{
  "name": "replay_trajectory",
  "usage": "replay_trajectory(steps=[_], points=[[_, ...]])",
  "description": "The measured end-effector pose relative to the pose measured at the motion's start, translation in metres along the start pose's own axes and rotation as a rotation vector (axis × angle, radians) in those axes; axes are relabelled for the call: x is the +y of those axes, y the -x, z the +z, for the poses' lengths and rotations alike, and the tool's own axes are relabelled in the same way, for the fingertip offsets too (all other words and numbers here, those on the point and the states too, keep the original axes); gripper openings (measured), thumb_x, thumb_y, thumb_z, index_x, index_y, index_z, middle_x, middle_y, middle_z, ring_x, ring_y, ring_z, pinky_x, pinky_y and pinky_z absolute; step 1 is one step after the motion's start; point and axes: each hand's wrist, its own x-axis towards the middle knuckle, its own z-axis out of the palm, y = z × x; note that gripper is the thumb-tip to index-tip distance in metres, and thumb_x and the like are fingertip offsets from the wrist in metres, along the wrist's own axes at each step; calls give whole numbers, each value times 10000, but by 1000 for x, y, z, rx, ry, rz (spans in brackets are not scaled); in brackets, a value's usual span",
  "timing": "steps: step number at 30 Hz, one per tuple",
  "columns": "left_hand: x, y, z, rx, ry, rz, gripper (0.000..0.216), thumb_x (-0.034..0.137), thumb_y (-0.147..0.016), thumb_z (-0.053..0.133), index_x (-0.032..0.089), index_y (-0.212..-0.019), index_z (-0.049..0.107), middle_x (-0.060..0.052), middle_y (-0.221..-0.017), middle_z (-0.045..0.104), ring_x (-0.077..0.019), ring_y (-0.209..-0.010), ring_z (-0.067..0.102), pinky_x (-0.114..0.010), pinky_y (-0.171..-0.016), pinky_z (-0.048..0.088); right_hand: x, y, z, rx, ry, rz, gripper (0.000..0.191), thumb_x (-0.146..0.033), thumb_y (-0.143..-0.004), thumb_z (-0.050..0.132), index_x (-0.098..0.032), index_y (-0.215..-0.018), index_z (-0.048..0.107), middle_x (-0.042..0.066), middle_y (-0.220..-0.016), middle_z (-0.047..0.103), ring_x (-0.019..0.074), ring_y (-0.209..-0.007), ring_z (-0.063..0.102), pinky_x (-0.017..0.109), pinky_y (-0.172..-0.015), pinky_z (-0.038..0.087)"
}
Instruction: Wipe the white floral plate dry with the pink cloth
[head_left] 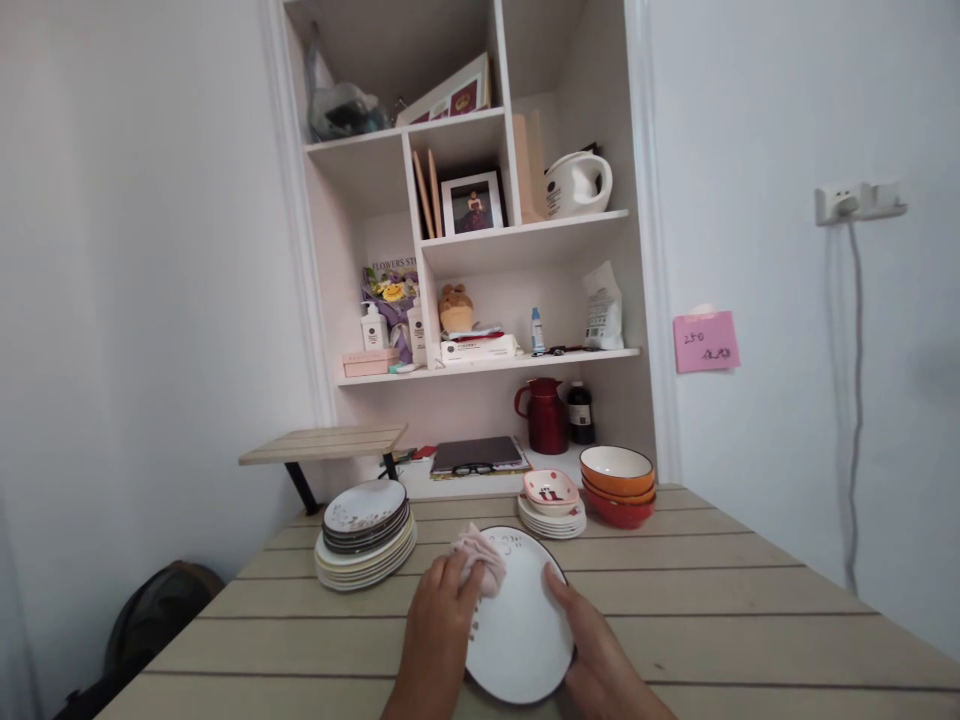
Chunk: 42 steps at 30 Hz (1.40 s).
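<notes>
A white plate (521, 625) with a dark rim and a small printed pattern is tilted up over the near part of the table. My right hand (589, 640) grips its right edge, thumb on the face and the other fingers hidden behind. Bunched in my left hand (446, 610) is a pale pink cloth (480, 560), pressed against the plate's upper left face. Beyond my left hand stands a stack of plates (365, 540), patterned dark-rimmed ones on top of pale ones with yellowish rims.
Small dishes (552, 500) are stacked behind the plate, beside orange and red bowls (618, 485). A raised wooden shelf (322, 444) stands at the table's back left. Behind are a red jug (546, 415), a laptop-like dark slab with glasses (474, 468), and a filled wall cabinet (525, 240).
</notes>
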Motion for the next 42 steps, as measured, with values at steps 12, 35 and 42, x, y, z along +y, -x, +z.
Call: replay_trajectory(steps=[12, 35, 42], points=[[25, 10, -14, -181, 277, 181, 707, 513, -674, 774, 301, -1304, 534, -68, -1292, 592, -248, -1153, 542, -381, -919, 490, -46, -5, -5, 102, -20, -6, 663, -401, -838, 584, -32, -1369, 440, 210, -969, 755, 336, -943, 709, 489, -931, 495], [31, 11, -16, 40, -112, 145, 296, 172, -900, 538, 225, -1177, 626, -74, -1050, 667, -214, -932, 603, -384, -847, 443, -14, 17, 22, -260, -68, 0, 348, -231, -790, 673, -84, -1104, 659, 120, -1028, 755, 200, -935, 689, 294, -890, 505], [38, 7, -17, 116, 52, 316, 304, 235, -951, 461, 271, -1210, 616, -44, -1188, 626, -202, -1127, 541, -389, -1005, 365, -7, 8, 15, 72, 26, 39, 425, -390, -844, 614, -101, -1156, 612, 134, -927, 765, 240, -799, 713, 381, -770, 562]])
